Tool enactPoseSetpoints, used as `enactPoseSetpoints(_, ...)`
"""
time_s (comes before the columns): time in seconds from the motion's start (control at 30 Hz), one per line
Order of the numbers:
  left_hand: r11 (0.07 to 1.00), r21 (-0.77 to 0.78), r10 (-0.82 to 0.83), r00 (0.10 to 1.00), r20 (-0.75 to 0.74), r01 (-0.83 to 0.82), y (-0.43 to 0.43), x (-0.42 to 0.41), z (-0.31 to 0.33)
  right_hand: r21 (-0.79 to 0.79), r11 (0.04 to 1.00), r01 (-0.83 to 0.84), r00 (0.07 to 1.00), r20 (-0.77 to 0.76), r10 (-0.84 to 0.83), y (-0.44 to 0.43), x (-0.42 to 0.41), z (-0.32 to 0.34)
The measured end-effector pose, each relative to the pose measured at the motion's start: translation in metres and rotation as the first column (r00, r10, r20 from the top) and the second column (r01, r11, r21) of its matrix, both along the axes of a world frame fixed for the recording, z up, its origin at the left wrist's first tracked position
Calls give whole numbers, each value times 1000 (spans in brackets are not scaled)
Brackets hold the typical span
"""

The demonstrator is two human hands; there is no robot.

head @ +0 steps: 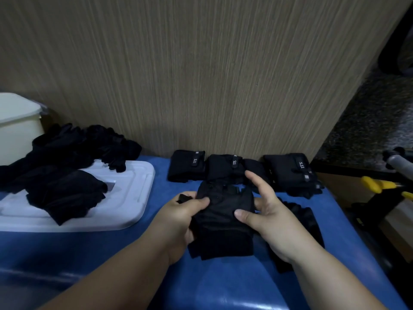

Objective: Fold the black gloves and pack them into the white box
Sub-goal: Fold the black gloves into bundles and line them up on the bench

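A black glove (221,220) lies between my two hands over the blue table. My left hand (178,220) grips its left edge, thumb on top. My right hand (268,215) holds its right side, thumb pressed on the fabric and fingers spread behind it. Three folded gloves sit in a row against the wall: folded glove one (186,166), folded glove two (225,167), folded glove three (288,171). A pile of unfolded black gloves (67,166) rests on the white box lid (134,198) at the left. Another loose glove (301,222) lies under my right wrist.
A wood-grain wall (201,74) rises right behind the blue table (223,287). A cream bin (17,126) stands at the far left. Past the table's right edge are yellow-handled tools (375,184) and a dark frame.
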State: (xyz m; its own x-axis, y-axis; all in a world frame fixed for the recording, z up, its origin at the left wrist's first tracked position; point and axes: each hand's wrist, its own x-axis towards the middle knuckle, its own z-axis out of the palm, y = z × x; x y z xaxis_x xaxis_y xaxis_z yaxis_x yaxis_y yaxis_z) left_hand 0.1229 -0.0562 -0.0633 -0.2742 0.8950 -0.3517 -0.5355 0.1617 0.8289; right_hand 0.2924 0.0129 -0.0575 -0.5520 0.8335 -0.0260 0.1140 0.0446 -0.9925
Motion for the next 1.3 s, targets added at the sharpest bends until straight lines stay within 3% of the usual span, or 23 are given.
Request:
enactPoseSetpoints(0.07, 997, -72, 20, 959, -283, -42, 3, -2, -7, 144, 989, 27, 981, 189, -54, 0, 2, -2)
enactPoseSetpoints(0.13, 989, -141, -65, 759, -648, -36, 6, -6, -12, 339, 941, 11, 892, 421, -163, -1, 4, -4)
enactPoseSetpoints(0.17, 985, -170, -124, 650, -750, -8, 6, -7, -13, 436, 899, -20, 827, 512, -230, -1, 3, -6)
enactPoseSetpoints(0.23, 978, -206, -188, 550, -814, 29, 6, -11, -15, 585, 809, -66, 730, 581, -361, -4, 3, -6)
enactPoseSetpoints(0.3, 979, -202, -180, 483, -857, 6, 7, -16, -14, 701, 707, -94, 727, 533, -432, -4, 4, -7)
enactPoseSetpoints(0.4, 964, -264, -238, 385, -892, -15, 5, -27, -9, 765, 613, -198, 811, 479, -336, -4, 3, -9)
enactPoseSetpoints(0.5, 918, -396, -381, 291, -877, 8, 3, -34, -6, 673, 626, -394, 778, 607, -163, -8, -2, -12)
enactPoseSetpoints(0.57, 914, -403, -396, 298, -869, 39, 2, -34, -5, 589, 645, -486, 725, 684, -78, -8, -3, -15)
enactPoseSetpoints(0.63, 937, -342, -342, 365, -866, 68, 2, -31, -5, 490, 667, -561, 648, 762, -16, -8, -4, -16)
enactPoseSetpoints(0.83, 988, -142, -144, 697, -702, 61, 8, -23, -6, 366, 658, -658, 517, 855, 42, -13, -5, -17)
enactPoseSetpoints(0.9, 988, -81, -152, 751, -642, 131, 6, -19, -6, 357, 656, -665, 505, 862, 42, -14, -5, -17)
enactPoseSetpoints(1.03, 976, -5, -165, 720, -674, 219, 5, -15, -8, 374, 648, -663, 507, 862, 21, -13, -4, -16)
enactPoseSetpoints(1.3, 963, 26, -76, 364, -928, 268, -1, -7, -22, 383, 666, -641, 528, 849, 20, -9, -3, -15)
